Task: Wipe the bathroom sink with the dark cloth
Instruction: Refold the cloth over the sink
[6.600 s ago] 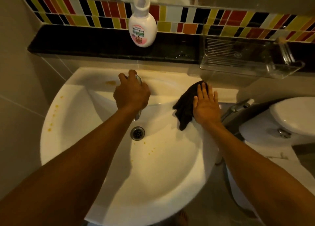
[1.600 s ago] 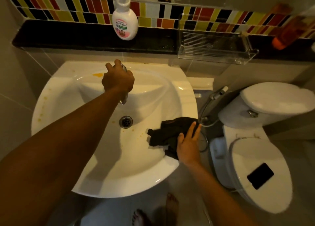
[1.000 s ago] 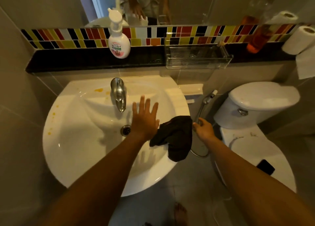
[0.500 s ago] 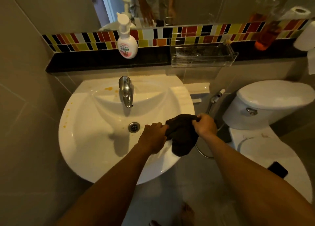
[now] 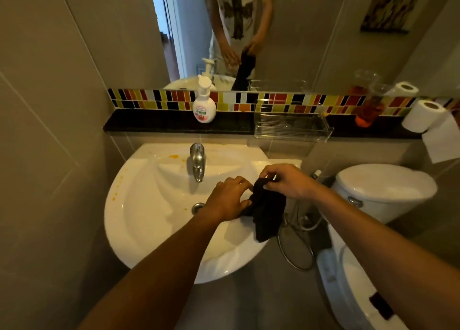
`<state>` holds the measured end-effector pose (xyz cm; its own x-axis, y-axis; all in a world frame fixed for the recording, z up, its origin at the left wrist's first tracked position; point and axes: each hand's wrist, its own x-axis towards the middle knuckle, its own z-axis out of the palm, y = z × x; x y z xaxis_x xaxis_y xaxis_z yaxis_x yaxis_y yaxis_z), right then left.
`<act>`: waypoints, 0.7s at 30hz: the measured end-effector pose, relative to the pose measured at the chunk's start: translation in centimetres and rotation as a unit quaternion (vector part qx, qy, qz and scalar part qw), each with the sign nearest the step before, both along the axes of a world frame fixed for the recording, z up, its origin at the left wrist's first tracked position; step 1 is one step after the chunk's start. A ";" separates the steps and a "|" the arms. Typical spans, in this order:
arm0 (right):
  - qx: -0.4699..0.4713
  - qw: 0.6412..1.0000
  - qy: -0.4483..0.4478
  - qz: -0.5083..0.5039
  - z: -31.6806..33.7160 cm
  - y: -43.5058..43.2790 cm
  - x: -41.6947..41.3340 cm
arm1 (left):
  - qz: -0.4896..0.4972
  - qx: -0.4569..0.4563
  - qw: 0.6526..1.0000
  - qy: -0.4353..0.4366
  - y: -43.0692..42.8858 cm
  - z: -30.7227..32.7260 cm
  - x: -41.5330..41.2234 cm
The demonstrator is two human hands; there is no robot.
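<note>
We are holding the dark cloth above the sink's right rim, right hand pinching its top, left hand gripping its side. It is hanging limp and light, so we judge bunching it into a palm-sized pad will be giving firmer wiping.

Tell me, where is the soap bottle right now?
In the head view, the white soap bottle stands upright on the black ledge behind the sink, straight above the tap and left of the clear tray.
</note>
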<state>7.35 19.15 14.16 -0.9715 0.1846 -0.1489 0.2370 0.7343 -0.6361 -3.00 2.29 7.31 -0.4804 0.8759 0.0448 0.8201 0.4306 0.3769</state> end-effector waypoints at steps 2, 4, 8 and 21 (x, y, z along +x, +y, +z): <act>0.013 1.000 0.003 0.013 2.5 -0.1 -0.1 | 0.004 0.030 1.000 0.002 -0.8 0.6 -0.2; 0.014 1.000 0.007 0.025 4.8 -0.4 -0.2 | 0.031 0.069 0.997 -0.035 -1.4 1.2 -0.3; 0.024 0.997 0.013 0.075 8.9 -1.9 -1.2 | 0.079 0.123 0.975 -0.166 -2.8 3.4 0.0; 0.203 0.969 -0.041 0.137 14.0 -6.9 -7.4 | 0.192 0.179 0.942 -0.207 -11.2 6.8 -2.3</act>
<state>-0.05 12.24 28.19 -0.9802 -0.0197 -0.1970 0.0345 0.9628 -0.2680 -5.32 -8.88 14.10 -0.8007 0.5974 0.0438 0.3805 0.4508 0.8075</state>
